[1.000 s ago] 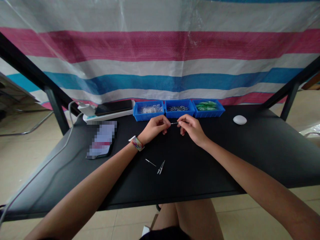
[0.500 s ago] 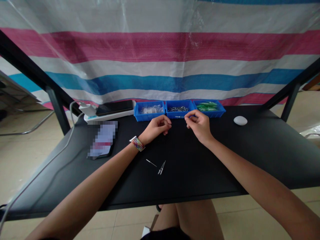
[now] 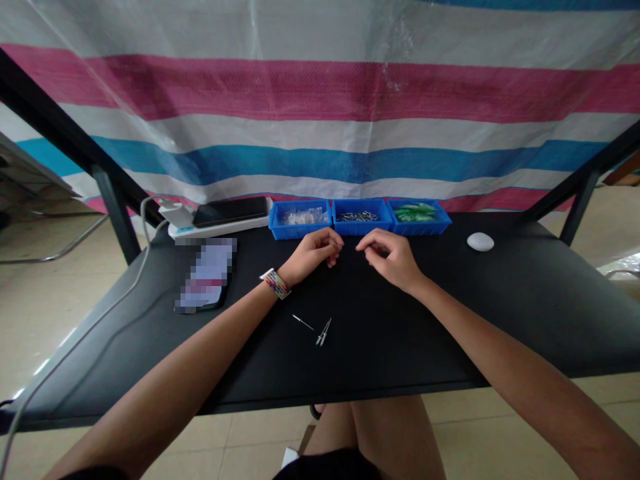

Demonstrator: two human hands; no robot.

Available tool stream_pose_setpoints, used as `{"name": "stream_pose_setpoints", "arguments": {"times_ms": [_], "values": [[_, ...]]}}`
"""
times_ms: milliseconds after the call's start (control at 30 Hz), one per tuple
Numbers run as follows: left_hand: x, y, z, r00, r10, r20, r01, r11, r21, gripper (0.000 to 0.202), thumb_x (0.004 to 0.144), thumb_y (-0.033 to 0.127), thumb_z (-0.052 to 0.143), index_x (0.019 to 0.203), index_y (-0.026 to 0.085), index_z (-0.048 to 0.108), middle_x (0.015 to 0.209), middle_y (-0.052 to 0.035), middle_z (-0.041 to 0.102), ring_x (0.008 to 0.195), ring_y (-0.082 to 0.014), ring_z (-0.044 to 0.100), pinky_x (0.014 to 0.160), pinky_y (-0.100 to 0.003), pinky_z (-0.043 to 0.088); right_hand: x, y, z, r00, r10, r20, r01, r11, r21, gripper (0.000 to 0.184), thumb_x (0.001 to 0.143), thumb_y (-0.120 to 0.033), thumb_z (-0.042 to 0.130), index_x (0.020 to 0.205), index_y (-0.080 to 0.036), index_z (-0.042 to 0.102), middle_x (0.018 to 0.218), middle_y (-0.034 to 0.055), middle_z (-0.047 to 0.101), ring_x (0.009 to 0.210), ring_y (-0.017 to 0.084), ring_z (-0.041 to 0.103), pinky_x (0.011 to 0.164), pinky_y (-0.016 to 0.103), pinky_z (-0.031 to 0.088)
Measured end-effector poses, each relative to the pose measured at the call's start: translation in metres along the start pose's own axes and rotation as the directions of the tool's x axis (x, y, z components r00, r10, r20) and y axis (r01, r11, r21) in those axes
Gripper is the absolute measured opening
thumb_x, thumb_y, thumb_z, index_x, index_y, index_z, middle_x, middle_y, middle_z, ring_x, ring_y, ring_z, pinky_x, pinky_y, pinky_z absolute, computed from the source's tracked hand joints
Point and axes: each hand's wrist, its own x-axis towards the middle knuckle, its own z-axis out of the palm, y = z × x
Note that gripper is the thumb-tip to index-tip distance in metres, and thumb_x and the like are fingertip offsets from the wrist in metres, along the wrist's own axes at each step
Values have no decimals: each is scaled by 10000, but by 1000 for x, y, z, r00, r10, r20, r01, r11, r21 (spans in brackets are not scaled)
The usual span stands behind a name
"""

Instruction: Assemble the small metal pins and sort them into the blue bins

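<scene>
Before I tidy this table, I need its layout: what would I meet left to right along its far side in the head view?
White plug, black flat device, left bin of clear pieces, middle bin of metal pieces, right bin of green pieces, white oval object.

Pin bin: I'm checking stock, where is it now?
In the head view, the pin bin is the middle blue bin along the back of the table, between the clear-piece bin on its left and the green-piece bin on its right.
</scene>
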Motion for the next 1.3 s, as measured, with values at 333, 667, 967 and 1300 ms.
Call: {"name": "stream_pose_setpoints", "arguments": {"times_ms": [333,667,967,1300], "values": [[-1,0,3,1000,10,-23,-10,1000,-16,176,903,289,718,966,145,639,727,11,612,584,-101,594,577,-236,507,-37,-49,40,765,-355,538,328,933,149,148,857,-141,745,984,-217,758,983,47,704,870,199,625,831,359,527],[0,-1,1,1000,19,-21,-19,1000,-10,155,906,269,710,962,140,647,731,7,616,586,-99,598,565,-225,502,-38,-52,43,734,-377,565,365,921,140,91,909,-113,732,922,-203,729,971,38,668,876,183,602,859,352,510],[0,-2,0,1000,10,-19,-11,1000,-15,143,906,261,705,961,143,647,730,14,611,589,-92,592,582,-220,509,-32,-42,39,817,-367,445,328,930,166,134,913,-66,680,923,-197,702,978,45,668,897,182,635,851,343,531],[-3,4,1,999,11,30,-12,999,42,177,923,311,677,924,137,646,750,-5,637,619,-106,603,602,-221,489,-12,-16,27,992,78,100,-114,893,436,58,919,-246,750,952,-201,734,911,40,757,797,182,753,754,326,613]]}}
